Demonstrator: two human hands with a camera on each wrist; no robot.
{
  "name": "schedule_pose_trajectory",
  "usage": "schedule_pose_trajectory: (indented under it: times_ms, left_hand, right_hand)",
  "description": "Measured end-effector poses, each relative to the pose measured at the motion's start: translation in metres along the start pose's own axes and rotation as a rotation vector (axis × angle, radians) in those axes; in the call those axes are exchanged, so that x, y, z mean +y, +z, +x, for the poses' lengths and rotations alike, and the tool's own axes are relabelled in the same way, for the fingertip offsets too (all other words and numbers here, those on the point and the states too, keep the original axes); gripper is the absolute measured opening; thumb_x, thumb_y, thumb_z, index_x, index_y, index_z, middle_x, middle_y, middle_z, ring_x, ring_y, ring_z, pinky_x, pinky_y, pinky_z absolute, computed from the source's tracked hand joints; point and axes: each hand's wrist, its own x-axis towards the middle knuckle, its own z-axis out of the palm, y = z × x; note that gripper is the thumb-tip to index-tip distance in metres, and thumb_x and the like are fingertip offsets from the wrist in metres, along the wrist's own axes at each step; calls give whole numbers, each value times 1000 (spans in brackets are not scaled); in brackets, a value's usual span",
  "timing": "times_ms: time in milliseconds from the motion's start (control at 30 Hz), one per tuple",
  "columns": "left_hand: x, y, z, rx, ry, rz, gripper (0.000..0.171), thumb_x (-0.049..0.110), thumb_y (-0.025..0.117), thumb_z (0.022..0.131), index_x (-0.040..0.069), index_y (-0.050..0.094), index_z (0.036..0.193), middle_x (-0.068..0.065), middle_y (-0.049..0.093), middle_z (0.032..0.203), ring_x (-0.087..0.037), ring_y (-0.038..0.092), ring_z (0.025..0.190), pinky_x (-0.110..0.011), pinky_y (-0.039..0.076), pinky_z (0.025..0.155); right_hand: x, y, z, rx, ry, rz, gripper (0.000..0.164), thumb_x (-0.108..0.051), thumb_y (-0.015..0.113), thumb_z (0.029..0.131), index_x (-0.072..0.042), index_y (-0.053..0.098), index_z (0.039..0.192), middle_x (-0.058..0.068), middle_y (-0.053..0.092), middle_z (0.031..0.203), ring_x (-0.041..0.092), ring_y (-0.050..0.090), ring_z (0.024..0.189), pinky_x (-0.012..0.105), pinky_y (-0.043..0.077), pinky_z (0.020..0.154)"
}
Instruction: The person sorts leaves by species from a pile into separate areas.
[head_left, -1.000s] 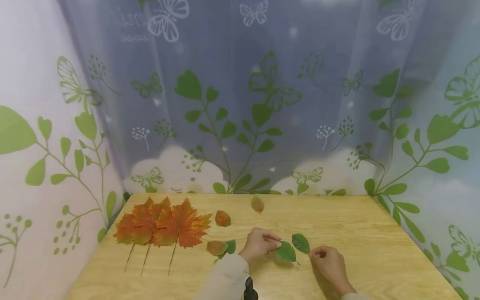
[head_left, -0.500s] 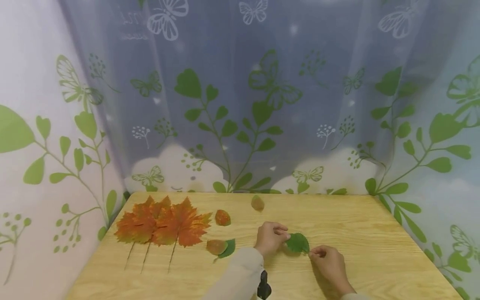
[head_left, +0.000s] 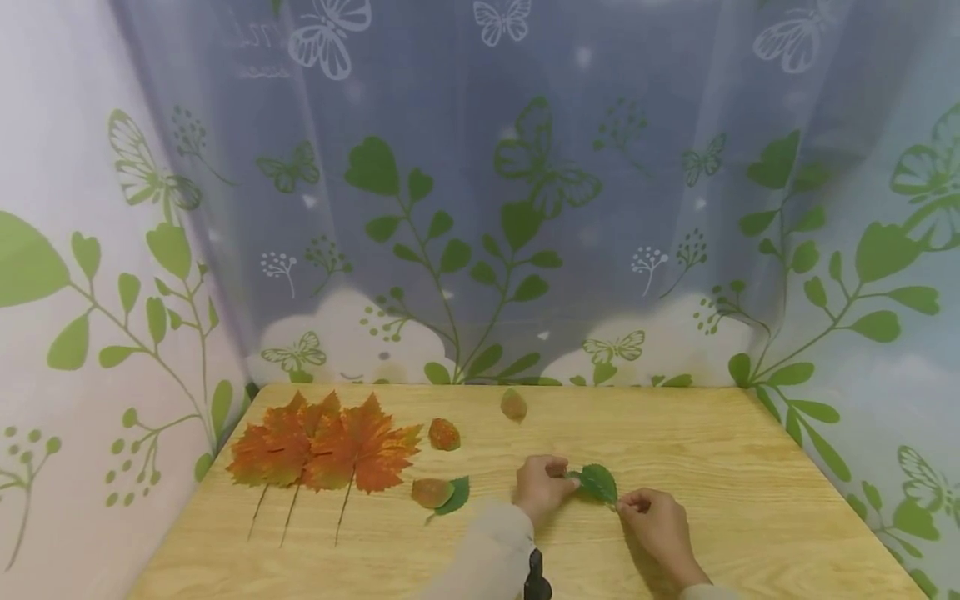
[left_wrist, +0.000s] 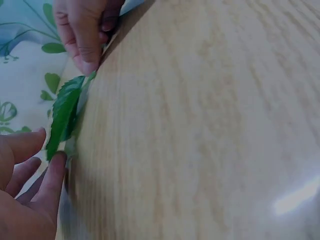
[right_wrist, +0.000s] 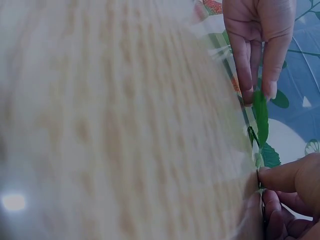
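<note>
Two green leaves meet in front of me, low over the wooden table. My left hand (head_left: 545, 492) pinches one green leaf (right_wrist: 260, 115) at its end between thumb and fingertips; this leaf looks nearly edge-on in the right wrist view. The other green leaf (head_left: 601, 482) has its stem end pinched by my right hand (head_left: 658, 521), thumb against finger. The leaves overlap in the head view; whether they touch I cannot tell. In the left wrist view, green leaf surface (left_wrist: 66, 110) spans the space between both hands.
Orange maple leaves (head_left: 367, 450) on thin stems lie at the left of the table (head_left: 720, 450). Nearby are a red-orange leaf (head_left: 445, 434), a brownish leaf (head_left: 513, 406) at the back, and a brown leaf (head_left: 431, 493) over a green leaf (head_left: 454, 497).
My left hand has moved right with its leaf, bringing it from beside the other leaf to overlap it, then tilting it. My right hand has stayed put, pinching the stem.
</note>
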Motion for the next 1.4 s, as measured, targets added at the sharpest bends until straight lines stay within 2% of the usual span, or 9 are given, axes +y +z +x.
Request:
schedule_pose_trajectory:
  times_ms: [133, 233, 300, 367, 467, 533, 633, 733, 1400]
  left_hand:
    - [-3, 3, -4, 3, 88, 79, 26, 5, 77, 78, 2, 72, 104, -10, 70, 99, -22, 68, 88, -33, 55, 74]
    - [-4, 4, -6, -58, 209, 216, 25, 7, 74, 83, 1, 71, 107, -14, 68, 112, -26, 65, 100, -34, 54, 82]
    - [-4, 3, -9, -128, 278, 362, 29, 13, 71, 86, 2, 69, 113, -14, 62, 125, -30, 59, 113, -37, 51, 91]
    - [-3, 2, -13, -192, 337, 552, 36, 23, 67, 90, 6, 66, 121, -10, 54, 137, -31, 50, 125, -41, 46, 99]
    - [-2, 0, -20, -270, 368, 798, 48, 41, 64, 89, 16, 61, 130, -5, 44, 146, -31, 39, 133, -47, 40, 104]
    - [-2, -1, -25, -307, 368, 885, 54, 49, 62, 88, 21, 58, 133, -2, 40, 148, -33, 35, 136, -51, 36, 105]
    - [-3, 0, -29, -354, 358, 919, 57, 53, 61, 87, 25, 54, 136, -2, 39, 149, -35, 31, 138, -55, 32, 107]
    - [-3, 1, -30, -380, 357, 904, 57, 53, 61, 87, 27, 53, 137, -1, 39, 149, -36, 30, 139, -58, 31, 107]
    - [-4, 2, -29, -358, 394, 849, 57, 49, 60, 89, 26, 49, 140, -1, 37, 150, -38, 31, 138, -58, 32, 106]
  right_hand:
    - [0, 1, 0, -5, 2, 7, 9, -8, 69, 85, 1, 70, 87, 1, 62, 74, 15, 54, 68, 24, 44, 58]
    - [0, 2, 1, -8, 5, 8, 10, -8, 69, 85, 1, 69, 87, 1, 62, 74, 14, 54, 67, 22, 44, 57]
    - [0, 2, 1, -11, 9, 8, 10, -8, 69, 86, 2, 69, 88, 2, 62, 74, 14, 54, 67, 21, 44, 57]
    - [0, 1, 0, -9, 12, 9, 11, -8, 69, 86, 3, 69, 88, 2, 62, 74, 14, 54, 67, 21, 44, 57]
    - [-1, 0, 0, -7, 12, 11, 11, -8, 68, 86, 3, 69, 89, 2, 63, 75, 15, 55, 69, 21, 44, 57]
    - [-1, -1, -1, -4, 14, 13, 11, -8, 69, 86, 2, 69, 88, 2, 62, 75, 15, 54, 69, 21, 43, 57]
    - [-1, -2, -1, -5, 13, 11, 11, -9, 69, 86, 2, 70, 88, 1, 62, 74, 15, 53, 69, 21, 42, 57]
    - [-1, -1, -1, -4, 13, 10, 10, -9, 68, 86, 1, 70, 87, 0, 61, 74, 14, 52, 68, 21, 40, 57]
    - [0, 1, 0, 4, -20, 1, 11, -8, 69, 85, 3, 69, 88, 1, 62, 74, 14, 54, 68, 21, 42, 58]
